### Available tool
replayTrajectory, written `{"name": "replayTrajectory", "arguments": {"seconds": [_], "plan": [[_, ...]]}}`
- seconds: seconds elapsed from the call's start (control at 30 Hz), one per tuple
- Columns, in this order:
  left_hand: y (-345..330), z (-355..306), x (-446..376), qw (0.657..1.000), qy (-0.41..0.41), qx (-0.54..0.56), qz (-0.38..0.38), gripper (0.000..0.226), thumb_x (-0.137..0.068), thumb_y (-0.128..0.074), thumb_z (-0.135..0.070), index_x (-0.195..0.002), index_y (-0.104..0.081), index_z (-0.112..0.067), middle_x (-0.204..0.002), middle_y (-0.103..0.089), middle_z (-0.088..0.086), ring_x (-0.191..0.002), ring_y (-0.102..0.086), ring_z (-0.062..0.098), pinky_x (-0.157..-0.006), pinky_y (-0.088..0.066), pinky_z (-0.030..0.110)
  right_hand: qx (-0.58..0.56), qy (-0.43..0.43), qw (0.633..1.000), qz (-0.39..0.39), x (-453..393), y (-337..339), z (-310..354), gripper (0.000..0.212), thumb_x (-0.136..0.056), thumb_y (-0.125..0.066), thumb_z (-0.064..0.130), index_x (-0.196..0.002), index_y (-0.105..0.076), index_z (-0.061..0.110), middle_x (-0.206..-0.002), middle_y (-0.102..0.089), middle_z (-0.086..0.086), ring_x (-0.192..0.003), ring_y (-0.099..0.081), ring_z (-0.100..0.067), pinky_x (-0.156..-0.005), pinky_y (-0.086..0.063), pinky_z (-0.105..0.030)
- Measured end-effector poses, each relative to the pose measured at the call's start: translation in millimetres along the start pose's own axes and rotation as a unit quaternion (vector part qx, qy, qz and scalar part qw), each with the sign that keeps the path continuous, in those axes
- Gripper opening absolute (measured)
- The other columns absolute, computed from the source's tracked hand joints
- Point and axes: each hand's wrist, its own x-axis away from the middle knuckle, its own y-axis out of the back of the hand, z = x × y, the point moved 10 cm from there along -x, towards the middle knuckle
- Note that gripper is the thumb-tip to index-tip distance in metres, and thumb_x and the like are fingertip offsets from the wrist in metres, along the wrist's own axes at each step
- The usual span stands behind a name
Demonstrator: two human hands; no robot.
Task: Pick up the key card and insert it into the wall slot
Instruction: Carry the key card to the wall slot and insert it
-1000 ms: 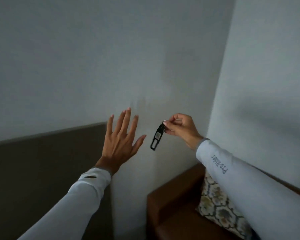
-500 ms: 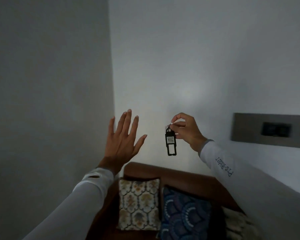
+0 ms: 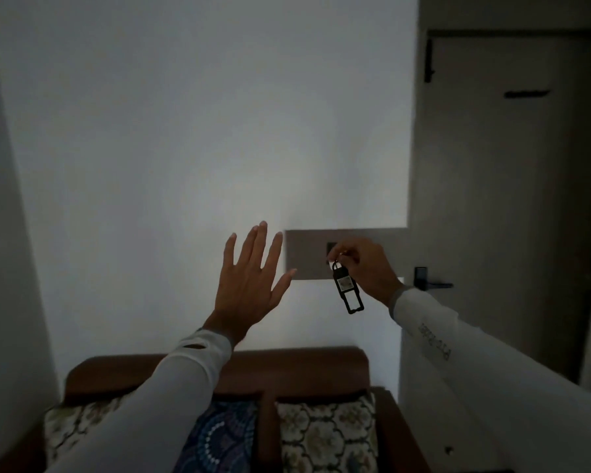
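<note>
My right hand (image 3: pixel 367 266) pinches the ring at the top of a black key card tag (image 3: pixel 347 288), which hangs down from my fingers with a small white label on it. Behind that hand a grey wall panel (image 3: pixel 307 254) is fixed to the white wall, and a dark slot (image 3: pixel 331 248) on it shows just left of my fingers. My left hand (image 3: pixel 251 285) is raised with fingers spread, palm toward the wall, left of the panel and holding nothing.
A grey door (image 3: pixel 505 199) with a dark lever handle (image 3: pixel 430 283) stands right of the panel. Below my arms is a brown wooden sofa back (image 3: pixel 287 367) with patterned cushions (image 3: pixel 325 435). White wall fills the left and top.
My view has swung right, bringing the wall panel and the door in front of me. My right hand with the hanging key card now sits in front of the panel.
</note>
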Motion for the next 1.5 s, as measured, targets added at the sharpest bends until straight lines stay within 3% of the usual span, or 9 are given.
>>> {"name": "replayTrajectory", "arguments": {"seconds": [0.17, 0.3, 0.43, 0.7, 0.87, 1.03, 1.2, 1.37, 1.5], "plan": [[-41.8, -63.8, -33.1, 0.999, -0.017, 0.032, -0.004, 0.074, -0.106, -0.032, -0.055, -0.161, -0.039, -0.006, -0.162, -0.045, 0.031, -0.149, -0.048, 0.043, -0.121, -0.039, 0.068, 0.087, -0.001, 0.996, 0.01, -4.8, 53.7, -56.7, 0.032, -0.083, -0.053, -0.012, -0.077, -0.078, 0.007, -0.084, -0.072, -0.003, -0.082, -0.066, -0.015, -0.065, -0.045, 0.003], [-75.9, -95.7, -58.7, 0.998, -0.018, 0.054, -0.012, 0.073, -0.106, -0.034, -0.055, -0.162, -0.038, -0.007, -0.163, -0.044, 0.03, -0.149, -0.047, 0.043, -0.12, -0.039, 0.067, 0.12, 0.001, 0.993, 0.014, -18.1, 77.2, -95.6, 0.027, -0.081, -0.058, -0.006, -0.08, -0.08, 0.01, -0.083, -0.079, -0.01, -0.074, -0.071, -0.024, -0.069, -0.056, -0.018], [-117.5, -110.4, -83.9, 0.998, -0.013, 0.063, -0.009, 0.074, -0.106, -0.034, -0.056, -0.162, -0.036, -0.008, -0.164, -0.043, 0.029, -0.15, -0.046, 0.042, -0.121, -0.038, 0.066, 0.091, -0.002, 0.996, 0.006, -45.3, 83.6, -133.5, 0.014, -0.079, -0.069, 0.001, -0.081, -0.08, 0.01, -0.082, -0.079, -0.012, -0.076, -0.073, -0.018, -0.068, -0.055, -0.009], [-242.3, -91.3, -157.5, 0.999, 0.017, 0.038, -0.006, 0.074, -0.106, -0.029, -0.058, -0.16, -0.04, -0.008, -0.161, -0.048, 0.027, -0.146, -0.051, 0.041, -0.116, -0.045, 0.066, 0.047, 0.019, 0.998, 0.029, -167.9, 50.1, -209.1, 0.011, -0.073, -0.083, 0.004, -0.082, -0.079, 0.001, -0.084, -0.078, -0.017, -0.079, -0.074, -0.025, -0.076, -0.06, -0.031], [-328.4, -74.6, -204.3, 0.999, 0.031, 0.024, -0.008, 0.075, -0.106, -0.032, -0.059, -0.161, -0.039, -0.008, -0.163, -0.046, 0.026, -0.147, -0.05, 0.041, -0.117, -0.044, 0.065, 0.018, 0.035, 0.999, 0.018, -257.6, 27.8, -251.6, 0.015, -0.071, -0.081, -0.006, -0.085, -0.075, -0.005, -0.088, -0.076, -0.022, -0.077, -0.071, -0.022, -0.068, -0.058, -0.017], [-399.6, -70.3, -241.1, 0.999, 0.03, 0.033, -0.003, 0.077, -0.105, -0.033, -0.06, -0.16, -0.041, -0.006, -0.162, -0.048, 0.027, -0.147, -0.051, 0.042, -0.117, -0.044, 0.065, 0.022, 0.047, 0.998, 0.02, -323.2, 7.0, -297.1, 0.015, -0.072, -0.08, -0.006, -0.086, -0.075, -0.004, -0.087, -0.077, -0.023, -0.076, -0.072, -0.035, -0.07, -0.06, -0.041], [-460.2, -75.9, -265.6, 0.999, 0.018, 0.034, 0.003, 0.077, -0.106, -0.033, -0.06, -0.162, -0.038, -0.007, -0.166, -0.042, 0.027, -0.151, -0.045, 0.042, -0.119, -0.042, 0.066, 0.047, 0.048, 0.996, 0.051, -370.4, -15.2, -350.5, 0.013, -0.072, -0.081, -0.003, -0.085, -0.077, -0.001, -0.083, -0.076, -0.016, -0.074, -0.067, -0.017, -0.063, -0.051, -0.007], [-509.0, -80.0, -289.2, 1.0, 0.02, 0.021, -0.007, 0.075, -0.108, -0.034, -0.059, -0.164, -0.034, -0.008, -0.17, -0.034, 0.026, -0.156, -0.036, 0.042, -0.123, -0.038, 0.064, 0.069, 0.07, 0.99, 0.102, -409.3, -33.5, -387.4, 0.012, -0.071, -0.08, -0.005, -0.082, -0.078, 0.0, -0.086, -0.077, -0.018, -0.076, -0.069, -0.016, -0.073, -0.057, -0.023], [-540.2, -82.2, -298.7, 1.0, 0.02, 0.0, -0.02, 0.074, -0.108, -0.039, -0.056, -0.163, -0.033, -0.007, -0.17, -0.032, 0.027, -0.157, -0.034, 0.043, -0.124, -0.036, 0.064, 0.087, 0.091, 0.976, 0.175, -420.3, -55.6, -411.4, 0.013, -0.07, -0.081, -0.005, -0.081, -0.079, 0.001, -0.085, -0.077, -0.015, -0.071, -0.065, -0.009, -0.067, -0.05, -0.008]]}}
